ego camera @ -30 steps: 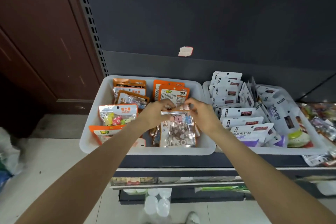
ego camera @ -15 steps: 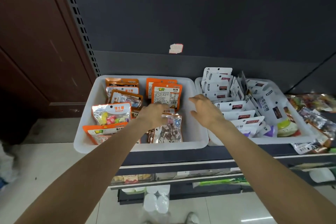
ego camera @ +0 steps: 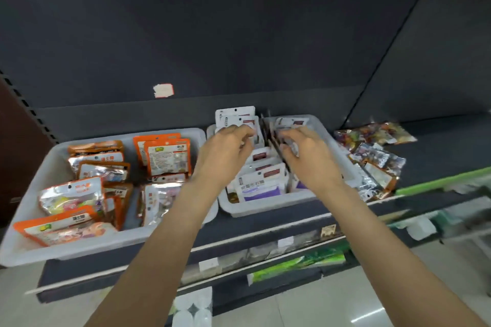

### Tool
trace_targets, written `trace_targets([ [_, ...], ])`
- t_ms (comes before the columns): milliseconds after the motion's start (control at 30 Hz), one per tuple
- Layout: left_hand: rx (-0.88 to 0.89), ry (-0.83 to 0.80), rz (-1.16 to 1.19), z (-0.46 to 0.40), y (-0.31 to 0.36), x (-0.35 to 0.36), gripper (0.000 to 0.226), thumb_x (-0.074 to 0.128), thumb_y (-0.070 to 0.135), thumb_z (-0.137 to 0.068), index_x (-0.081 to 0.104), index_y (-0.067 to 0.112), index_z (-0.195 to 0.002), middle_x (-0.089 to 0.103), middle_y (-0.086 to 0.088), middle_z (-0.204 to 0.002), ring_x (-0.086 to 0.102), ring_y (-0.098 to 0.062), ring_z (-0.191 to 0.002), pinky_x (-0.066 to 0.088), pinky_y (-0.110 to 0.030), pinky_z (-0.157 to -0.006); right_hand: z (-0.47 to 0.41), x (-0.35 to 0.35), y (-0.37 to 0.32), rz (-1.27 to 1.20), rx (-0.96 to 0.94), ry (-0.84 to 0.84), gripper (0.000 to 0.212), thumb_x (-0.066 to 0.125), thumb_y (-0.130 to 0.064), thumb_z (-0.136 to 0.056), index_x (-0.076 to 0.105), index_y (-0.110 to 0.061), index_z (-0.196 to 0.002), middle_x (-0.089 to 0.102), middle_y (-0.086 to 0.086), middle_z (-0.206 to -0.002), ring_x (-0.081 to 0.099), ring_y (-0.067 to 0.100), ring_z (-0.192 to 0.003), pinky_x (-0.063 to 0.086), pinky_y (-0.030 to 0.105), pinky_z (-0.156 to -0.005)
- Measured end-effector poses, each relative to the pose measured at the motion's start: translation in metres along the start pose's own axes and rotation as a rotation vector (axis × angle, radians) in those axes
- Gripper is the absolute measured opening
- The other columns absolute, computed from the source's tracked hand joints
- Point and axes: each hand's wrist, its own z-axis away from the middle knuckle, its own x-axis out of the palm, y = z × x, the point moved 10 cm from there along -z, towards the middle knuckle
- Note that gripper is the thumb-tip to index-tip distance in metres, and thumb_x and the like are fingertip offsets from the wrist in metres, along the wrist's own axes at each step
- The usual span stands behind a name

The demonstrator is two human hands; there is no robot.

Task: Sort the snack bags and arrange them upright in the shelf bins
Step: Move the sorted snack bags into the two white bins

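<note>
Motion blur softens the whole view; print on the packs unreadable. Fingertips of both hands buried among the white bags (ego camera: 261, 180), so grip hard to confirm. Left hand (ego camera: 225, 147) has fingers curled over the tops of the rear white bags, apparently pinching one. Right hand (ego camera: 308, 150) likewise curled on bags further right in the same bin; what it holds, cannot tell exactly.

Two white bins side by side on the shelf (ego camera: 438, 151). Right bin (ego camera: 268, 207), near the shelf's middle, holds white bags with dark red labels, front one with a purple panel, standing roughly upright in a row; count unclear, at least six. Left bin (ego camera: 66, 249), overhanging the shelf's front edge, holds orange-trimmed bags (ego camera: 167, 159), some upright, some leaning, about ten visible. Loose pile of mixed foil bags (ego camera: 377, 164) lying flat toward the shelf's right end, number indistinct, partly covered by the right forearm.
</note>
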Motion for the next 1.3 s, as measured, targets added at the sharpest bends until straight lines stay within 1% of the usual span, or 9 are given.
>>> trace_targets([
  [233, 0.034, -0.038, 0.08, -0.029, 0.145, 0.112, 0.025, 0.049, 0.019, -0.095, 0.062, 0.019, -0.117, 0.063, 0.0, -0.112, 0.059, -0.02, -0.099, 0.049, -0.037, -0.079, 0.058, -0.064, 0.176, 0.046, 0.16, -0.059, 0.033, 0.048, -0.018, -0.096, 0.055, -0.013, -0.128, 0.053, 0.01, -0.127, 0.059, 0.03, -0.096, 0.049, 0.039, -0.079],
  [333, 0.025, -0.1, 0.097, -0.043, 0.197, 0.17, 0.023, 0.048, 0.02, -0.096, 0.061, 0.019, -0.114, 0.063, -0.002, -0.111, 0.06, -0.021, -0.095, 0.051, -0.04, -0.079, 0.076, -0.082, 0.255, 0.04, 0.231, -0.079, 0.033, 0.048, -0.02, -0.096, 0.055, -0.017, -0.129, 0.05, 0.008, -0.133, 0.058, 0.028, -0.103, 0.05, 0.041, -0.084],
  [600, 0.015, -0.226, 0.081, -0.1, 0.282, 0.291, 0.027, 0.048, 0.023, -0.097, 0.058, 0.021, -0.122, 0.06, 0.0, -0.119, 0.057, -0.019, -0.106, 0.05, -0.038, -0.085, 0.077, -0.101, 0.421, 0.004, 0.346, -0.112, 0.031, 0.051, -0.016, -0.095, 0.056, -0.009, -0.125, 0.055, 0.012, -0.118, 0.05, 0.03, -0.114, 0.047, 0.043, -0.087],
  [733, 0.007, -0.269, 0.052, -0.144, 0.291, 0.35, 0.031, 0.05, 0.025, -0.096, 0.054, 0.021, -0.126, 0.056, -0.002, -0.127, 0.054, -0.021, -0.115, 0.047, -0.039, -0.092, 0.047, -0.089, 0.484, -0.016, 0.383, -0.164, 0.039, 0.051, -0.022, -0.096, 0.049, -0.013, -0.133, 0.049, 0.013, -0.133, 0.044, 0.027, -0.126, 0.046, 0.043, -0.093],
  [867, -0.073, -0.306, 0.026, -0.185, 0.281, 0.399, 0.034, 0.051, 0.023, -0.096, 0.05, 0.021, -0.13, 0.052, -0.005, -0.129, 0.053, -0.025, -0.112, 0.048, -0.037, -0.09, 0.008, -0.072, 0.529, 0.028, 0.376, -0.238, 0.044, 0.05, -0.026, -0.097, 0.043, -0.013, -0.138, 0.046, 0.012, -0.132, 0.049, 0.03, -0.116, 0.047, 0.042, -0.091],
  [933, -0.128, -0.333, -0.033, -0.198, 0.269, 0.42, 0.037, 0.051, 0.025, -0.096, 0.047, 0.021, -0.132, 0.049, -0.005, -0.131, 0.047, -0.024, -0.119, 0.045, -0.037, -0.091, -0.01, -0.062, 0.545, 0.032, 0.36, -0.255, 0.045, 0.05, -0.026, -0.097, 0.041, -0.013, -0.138, 0.045, 0.012, -0.133, 0.051, 0.031, -0.113, 0.048, 0.042, -0.09],
  [1067, -0.214, -0.434, -0.204, -0.209, 0.242, 0.457, 0.054, 0.051, 0.038, -0.094, 0.036, 0.016, -0.141, 0.042, -0.009, -0.141, 0.039, -0.026, -0.129, 0.039, -0.039, -0.1, -0.04, -0.026, 0.572, 0.034, 0.345, -0.35, 0.05, 0.052, -0.026, -0.096, 0.037, -0.012, -0.141, 0.043, 0.014, -0.137, 0.048, 0.031, -0.119, 0.047, 0.043, -0.094],
  [1200, -0.389, -0.475, -0.305, -0.213, 0.2, 0.472, 0.08, 0.055, 0.059, -0.085, 0.022, 0.021, -0.148, 0.022, -0.01, -0.154, 0.022, -0.029, -0.141, 0.031, -0.046, -0.111, -0.062, 0.014, 0.59, 0.04, 0.3, -0.468, 0.057, 0.049, -0.027, -0.097, 0.024, -0.015, -0.147, 0.024, 0.01, -0.152, 0.024, 0.028, -0.139, 0.039, 0.043, -0.105],
  [1300, -0.501, -0.519, -0.286, -0.209, 0.177, 0.485, 0.092, 0.054, 0.067, -0.079, 0.014, 0.025, -0.151, 0.011, -0.005, -0.158, 0.01, -0.029, -0.145, 0.022, -0.049, -0.115, -0.074, 0.041, 0.6, 0.072, 0.194, -0.565, 0.066, 0.045, -0.033, -0.098, 0.007, -0.025, -0.152, 0.003, 0.005, -0.159, 0.005, 0.024, -0.146, 0.023, 0.041, -0.116],
])
